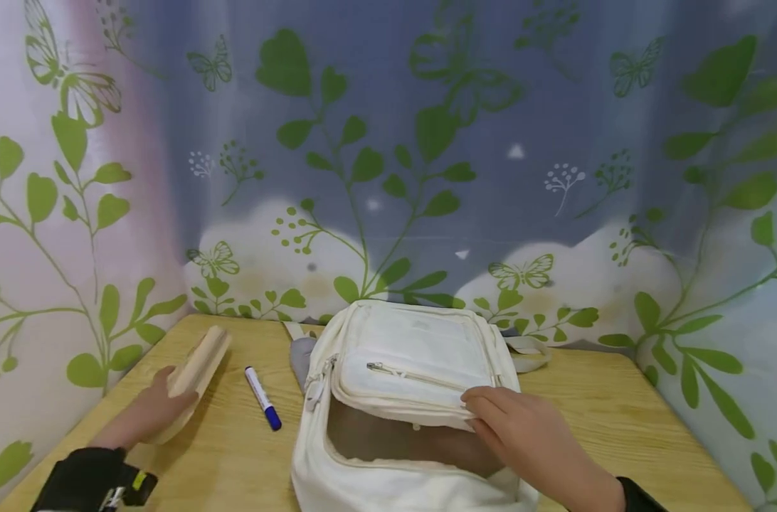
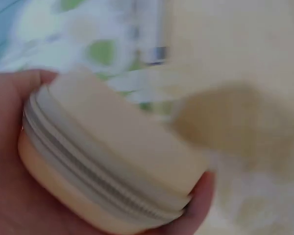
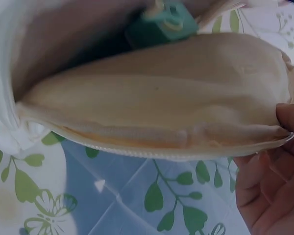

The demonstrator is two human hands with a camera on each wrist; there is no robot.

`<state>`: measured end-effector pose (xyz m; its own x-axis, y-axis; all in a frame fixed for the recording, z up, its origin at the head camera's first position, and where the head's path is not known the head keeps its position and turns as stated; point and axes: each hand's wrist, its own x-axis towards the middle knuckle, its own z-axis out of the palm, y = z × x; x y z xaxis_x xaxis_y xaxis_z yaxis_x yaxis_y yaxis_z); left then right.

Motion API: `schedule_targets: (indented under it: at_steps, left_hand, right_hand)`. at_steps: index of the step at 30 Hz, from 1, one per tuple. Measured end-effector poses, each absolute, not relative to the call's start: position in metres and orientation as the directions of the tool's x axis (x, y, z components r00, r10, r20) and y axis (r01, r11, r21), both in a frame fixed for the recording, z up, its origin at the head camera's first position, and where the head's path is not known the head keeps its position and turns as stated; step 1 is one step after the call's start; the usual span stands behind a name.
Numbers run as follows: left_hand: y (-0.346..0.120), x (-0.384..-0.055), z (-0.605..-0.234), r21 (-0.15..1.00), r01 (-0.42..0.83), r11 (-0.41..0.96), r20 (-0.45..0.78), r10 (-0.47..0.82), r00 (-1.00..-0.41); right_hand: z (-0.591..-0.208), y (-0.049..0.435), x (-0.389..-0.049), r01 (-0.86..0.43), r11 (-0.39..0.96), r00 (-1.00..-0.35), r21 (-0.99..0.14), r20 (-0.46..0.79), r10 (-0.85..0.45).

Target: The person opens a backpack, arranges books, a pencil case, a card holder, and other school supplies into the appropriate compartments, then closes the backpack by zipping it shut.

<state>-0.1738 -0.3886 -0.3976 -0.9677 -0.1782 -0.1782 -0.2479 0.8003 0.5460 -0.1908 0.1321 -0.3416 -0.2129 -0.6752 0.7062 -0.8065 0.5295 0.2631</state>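
Note:
At the left of the head view, my left hand (image 1: 156,407) grips a long cream zippered pouch (image 1: 201,361) above the table. The left wrist view shows the pouch's grey zipper, with fingers and thumb around its sides. A white backpack (image 1: 420,338) lies with its main compartment unzipped in the middle. My right hand (image 1: 531,435) pinches the edge of its front flap (image 3: 157,93) at the right corner and holds it raised. Inside the compartment, in the right wrist view, sits a green object (image 3: 161,27) with a pale loop on it, partly hidden by the flap.
A white marker (image 1: 262,398) with a blue cap lies on the wooden table (image 1: 612,405) between the pouch and the backpack. The backpack's straps (image 1: 528,353) stick out behind it. A curtain (image 1: 388,178) with green leaves and butterflies hangs around the table's back and sides.

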Motion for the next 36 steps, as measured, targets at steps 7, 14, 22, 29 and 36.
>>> schedule_targets:
  at_steps: [7, 14, 22, 29, 36]
  left_hand:
    - [-0.411, -0.125, -0.349, 0.688, -0.291, 0.665, -0.425, 0.044, -0.904]
    - [-0.411, -0.096, -0.341, 0.878, -0.13, 0.461, -0.386, 0.52, -0.762]
    - [-0.294, -0.097, -0.302, 0.751, 0.341, 0.566, -0.201, 0.687, -0.698]
    - [-0.185, -0.121, -0.282, 0.585, 0.546, 0.6, -0.143, 0.738, -0.659]
    - [-0.113, -0.134, -0.297, 0.235, 0.612, 0.755, -0.046, 0.638, -0.769]
  right_hand:
    - [-0.322, 0.132, -0.209, -0.807, 0.551, -0.254, 0.213, 0.717, -0.65]
    - [-0.311, 0.131, -0.222, -0.8, 0.567, -0.277, 0.194, 0.72, -0.636]
    - [-0.313, 0.131, -0.218, -0.804, 0.563, -0.28, 0.188, 0.716, -0.64]
    - [-0.31, 0.132, -0.215, -0.789, 0.584, -0.304, 0.191, 0.705, -0.64]
    - [-0.306, 0.131, -0.209, -0.749, 0.643, -0.377, 0.158, 0.697, -0.61]
